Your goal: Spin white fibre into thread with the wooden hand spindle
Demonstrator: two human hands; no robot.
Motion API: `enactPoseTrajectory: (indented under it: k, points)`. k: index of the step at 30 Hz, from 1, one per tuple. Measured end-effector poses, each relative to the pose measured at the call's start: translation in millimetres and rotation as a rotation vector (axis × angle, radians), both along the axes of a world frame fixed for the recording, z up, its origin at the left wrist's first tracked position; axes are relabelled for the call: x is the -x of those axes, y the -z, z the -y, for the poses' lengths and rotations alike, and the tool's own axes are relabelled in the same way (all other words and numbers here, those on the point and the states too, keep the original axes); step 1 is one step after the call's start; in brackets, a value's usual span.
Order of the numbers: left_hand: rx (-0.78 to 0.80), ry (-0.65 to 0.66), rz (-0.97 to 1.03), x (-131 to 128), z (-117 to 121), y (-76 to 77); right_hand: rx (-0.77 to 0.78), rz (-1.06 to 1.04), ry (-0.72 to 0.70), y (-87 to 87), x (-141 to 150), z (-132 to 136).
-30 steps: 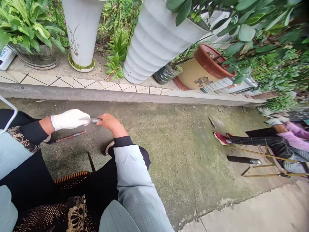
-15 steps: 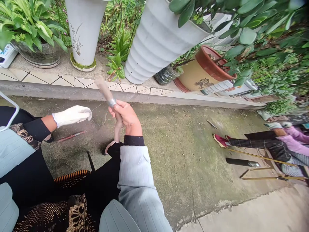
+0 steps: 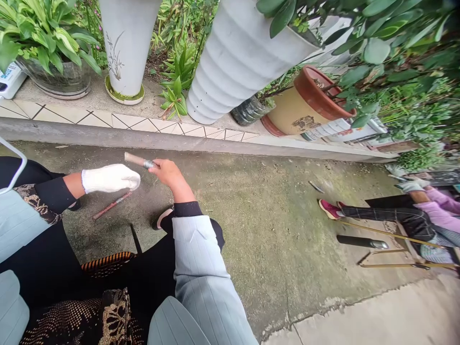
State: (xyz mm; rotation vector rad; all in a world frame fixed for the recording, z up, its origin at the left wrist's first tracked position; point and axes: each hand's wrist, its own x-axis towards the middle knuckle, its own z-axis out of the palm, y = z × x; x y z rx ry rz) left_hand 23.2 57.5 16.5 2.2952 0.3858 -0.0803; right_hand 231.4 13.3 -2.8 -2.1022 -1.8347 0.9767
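Observation:
My left hand (image 3: pixel 111 178), in a white knit glove, has its fingers pressed together just above the ground. Whatever is pinched in it is too small to make out. My bare right hand (image 3: pixel 168 172) is wrapped round a pale wooden stick (image 3: pixel 134 159) whose free end points left. Silvery wire (image 3: pixel 148 164) is wound round the stick just beyond my fingers. The two hands are a short way apart, with the stick's free end above the glove. Under the gloved fingertips a thin reddish stick (image 3: pixel 109 207) lies on the concrete.
A tiled ledge (image 3: pixel 125 122) runs across the front, bearing a white planter (image 3: pixel 127 48), a ribbed grey pot (image 3: pixel 233 62) and a tan pot (image 3: pixel 300 108). At the right, a person in pink sleeves (image 3: pixel 438 206) sits near a dark cylinder (image 3: pixel 359 241).
My right hand has lowered and turned, swinging the stick from upright to pointing left. My gloved left hand has shifted slightly right and down. A thin strand seen earlier near its fingertips no longer shows.

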Motion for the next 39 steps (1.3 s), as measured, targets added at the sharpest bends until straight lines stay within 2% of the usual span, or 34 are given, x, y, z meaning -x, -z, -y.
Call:
enactPoseTrajectory:
  k: [2, 3, 5, 7, 8, 10, 12, 13, 15, 17, 19, 21, 23, 25, 28, 31, 36, 38, 39]
  points:
    - [-0.06, -0.038, -0.029, 4, -6, -2.9, 0.213, 0.025, -0.211, -3.2, 7, 3]
    - [-0.063, -0.057, -0.04, 5, -9, -4.3, 0.333, -0.037, -0.32, -5.9, 9, 6]
    - [-0.008, -0.101, -0.035, 8, -14, -5.9, 0.505, -0.28, -0.496, -13.9, 7, 11]
    - [0.105, -0.197, 0.018, 8, -17, -4.1, 0.487, -0.597, -0.528, -24.1, -2, 16]
    - [0.179, -0.253, 0.05, 7, -17, -1.9, 0.394, -0.742, -0.467, -28.9, -8, 18]
    - [0.342, -0.346, 0.108, 5, -15, 4.8, 0.095, -0.948, -0.193, -35.3, -20, 20]
    - [0.478, -0.384, 0.127, 3, -11, 12.0, -0.153, -1.015, 0.098, -34.7, -30, 18]
    - [0.514, -0.381, 0.117, 1, -8, 14.8, -0.224, -1.0, 0.214, -31.7, -33, 15]
    - [0.516, -0.342, 0.073, -2, -2, 18.0, -0.258, -0.88, 0.356, -22.2, -35, 9]
    - [0.471, -0.267, 0.037, -4, 4, 17.7, -0.218, -0.644, 0.376, -11.7, -33, 3]
    - [0.423, -0.189, 0.035, -6, 8, 15.3, -0.169, -0.331, 0.295, -3.7, -28, 0]
    - [0.39, -0.128, 0.043, -7, 10, 12.1, -0.1, -0.06, 0.156, 0.1, -22, -1]
    - [0.352, -0.115, 0.037, -5, 8, 9.1, 0.028, 0.086, -0.007, 0.9, -15, 0]
    - [0.303, -0.158, 0.02, -2, 3, 6.6, 0.221, 0.108, -0.176, 0.7, -8, 3]
    - [0.224, -0.226, -0.006, 3, -6, 4.6, 0.462, 0.003, -0.378, 2.0, 0, 6]
    - [0.157, -0.264, -0.009, 7, -16, 5.1, 0.528, -0.185, -0.489, 3.7, 4, 8]
    - [0.159, -0.384, 0.04, 8, -29, 11.1, 0.465, -0.58, -0.544, -5.9, 2, 11]
    - [0.234, -0.396, 0.064, 7, -31, 16.5, 0.383, -0.745, -0.486, -13.3, -3, 14]
    - [0.291, -0.406, 0.073, 6, -30, 19.7, 0.313, -0.825, -0.412, -16.8, -6, 15]
